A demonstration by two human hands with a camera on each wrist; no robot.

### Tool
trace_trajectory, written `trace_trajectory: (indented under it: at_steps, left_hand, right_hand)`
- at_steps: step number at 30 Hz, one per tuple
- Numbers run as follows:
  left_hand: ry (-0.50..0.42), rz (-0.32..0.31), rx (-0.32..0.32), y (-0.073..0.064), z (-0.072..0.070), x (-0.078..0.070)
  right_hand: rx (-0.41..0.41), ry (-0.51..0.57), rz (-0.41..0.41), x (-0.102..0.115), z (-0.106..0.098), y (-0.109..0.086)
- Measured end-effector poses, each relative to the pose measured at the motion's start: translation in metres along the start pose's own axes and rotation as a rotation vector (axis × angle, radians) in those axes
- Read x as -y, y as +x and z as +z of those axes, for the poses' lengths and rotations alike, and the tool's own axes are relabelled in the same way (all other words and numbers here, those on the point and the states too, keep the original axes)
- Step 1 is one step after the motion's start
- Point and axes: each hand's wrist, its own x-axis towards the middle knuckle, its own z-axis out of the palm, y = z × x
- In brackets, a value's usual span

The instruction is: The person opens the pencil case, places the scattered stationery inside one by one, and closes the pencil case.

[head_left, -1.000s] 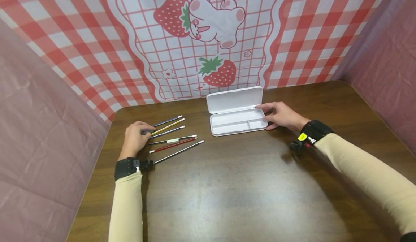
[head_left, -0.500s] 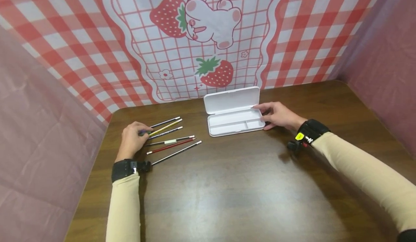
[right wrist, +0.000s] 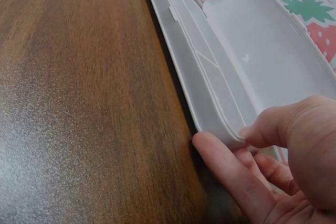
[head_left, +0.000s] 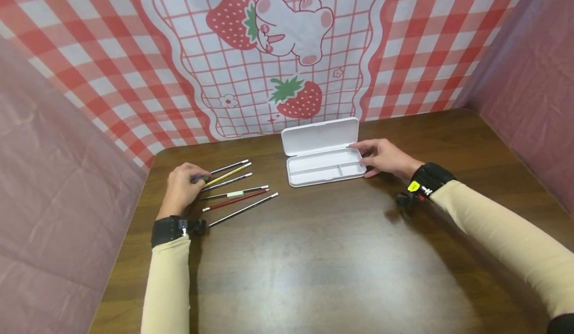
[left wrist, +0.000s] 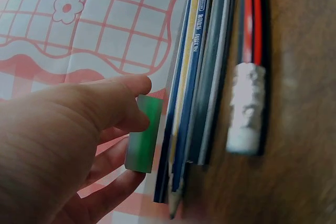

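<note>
Sleeves in pale cream reach over the wooden table from the near side, each ending at a black wrist band. Nearest among the pencils is a black pencil, its left end partly hidden by the left wrist's camera. Beyond it lie a red pencil and a dark pencil with a small pale piece at its middle; whether that rests on it or wraps it, I cannot tell.

At the left of this row is the left hand, half closed, its thumb and fingers pinching a green block just beside the pencils. Past the dark pencil come a blue-and-white pencil, a yellow pencil and, farthest, a blue pencil; in the head view the hand covers their left ends.

Well to the right, the right hand is partly curled, thumb and fingers gripping the right end of a white case. A long divider and a short crosspiece split its tray into three compartments. Its raised lid leans back before a red-and-white checked cloth along the far side.
</note>
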Motion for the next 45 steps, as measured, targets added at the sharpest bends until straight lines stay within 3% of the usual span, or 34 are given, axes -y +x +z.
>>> trace_trajectory:
  at_steps: [3, 6, 10, 13, 16, 20, 26, 35, 45]
  left_hand:
    - [0.043, 0.007, -0.013, 0.005, 0.001, 0.006]
    - [0.02, -0.001, -0.017, 0.004, -0.008, -0.003]
    - [-0.01, -0.007, -0.009, 0.0, -0.037, -0.047]
    - [0.019, -0.002, 0.003, -0.003, -0.056, -0.078]
    - [0.05, -0.002, -0.008, -0.003, -0.066, -0.089]
    - [0.068, 0.005, -0.025, -0.001, -0.073, -0.092]
    - [0.057, -0.006, 0.001, 0.001, -0.072, -0.092]
    - [0.055, -0.005, 0.016, 0.002, -0.064, -0.093]
    - [0.04, 0.04, 0.042, 0.009, -0.052, -0.1]
  right_hand:
    - [0.002, 0.0, -0.001, -0.001, 0.0, 0.0]
    - [0.005, 0.005, -0.004, -0.001, 0.0, 0.001]
    - [0.007, 0.01, -0.007, -0.001, 0.0, 0.0]
    - [0.008, 0.008, -0.008, -0.001, -0.001, -0.001]
    - [0.011, 0.004, -0.01, -0.001, -0.001, -0.001]
    - [0.01, 0.002, -0.008, -0.002, 0.0, 0.0]
    - [0.002, 0.004, -0.006, -0.002, 0.0, 0.0]
    - [0.0, -0.015, -0.007, -0.003, -0.001, 0.002]
    - [0.003, -0.012, -0.004, -0.002, -0.001, 0.0]
